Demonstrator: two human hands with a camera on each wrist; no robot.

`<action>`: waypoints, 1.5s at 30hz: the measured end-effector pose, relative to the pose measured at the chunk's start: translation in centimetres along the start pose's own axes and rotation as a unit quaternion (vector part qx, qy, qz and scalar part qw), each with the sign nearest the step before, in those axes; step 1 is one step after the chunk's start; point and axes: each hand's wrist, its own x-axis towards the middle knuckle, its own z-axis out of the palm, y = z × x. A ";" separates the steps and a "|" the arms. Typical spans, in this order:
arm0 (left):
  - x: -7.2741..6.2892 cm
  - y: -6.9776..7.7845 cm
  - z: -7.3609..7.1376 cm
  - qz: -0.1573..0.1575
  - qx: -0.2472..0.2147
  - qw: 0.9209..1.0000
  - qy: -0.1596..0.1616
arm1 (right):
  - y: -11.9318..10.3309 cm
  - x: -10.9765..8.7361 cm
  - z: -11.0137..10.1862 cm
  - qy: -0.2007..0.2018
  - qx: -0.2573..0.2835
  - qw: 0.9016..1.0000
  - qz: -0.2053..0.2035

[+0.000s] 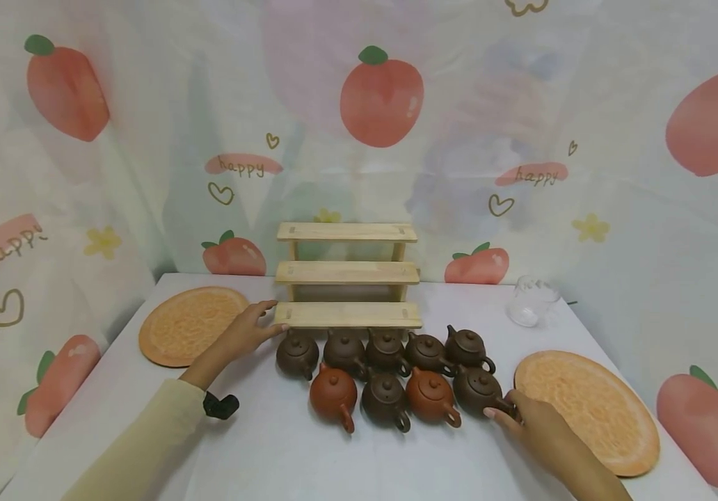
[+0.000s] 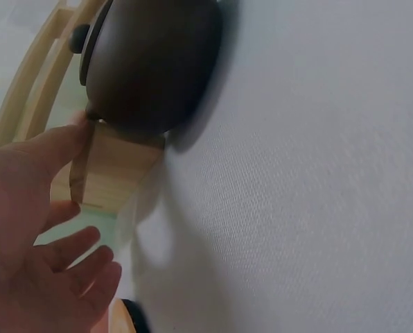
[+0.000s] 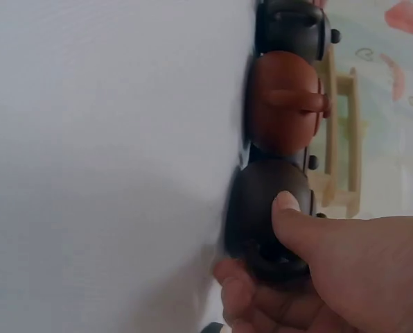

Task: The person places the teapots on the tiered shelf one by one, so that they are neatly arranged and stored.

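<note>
1. We've got our right hand pinching the dark teapot, which sits just left of it.
2. Our left hand's loosely spread at the wooden rack's end.
3. Guessing we're positioning that pot; next move calls for steady fingers.

Wide free strip along table front. Teapots, 2 tight rows w/ little finger room btwn, block straight way to wooden rack. Left hand takes up gap btwn rack & L disc; right hand crowds R disc. Room R of rack up to clear glass.
</note>
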 end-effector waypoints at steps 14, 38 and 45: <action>-0.2 0.1 0.1 -0.008 -0.010 1.000 -0.009 | 1.2 -0.5 1.3 0.072 -0.033 0.993 -0.090; 0.0 0.0 0.0 -0.012 -0.021 1.000 -0.017 | 1.1 -0.6 0.2 0.150 0.029 0.977 -0.151; 0.0 -0.2 0.1 -0.012 -0.027 0.999 -0.013 | 0.3 0.5 -1.1 0.164 0.031 0.969 -0.180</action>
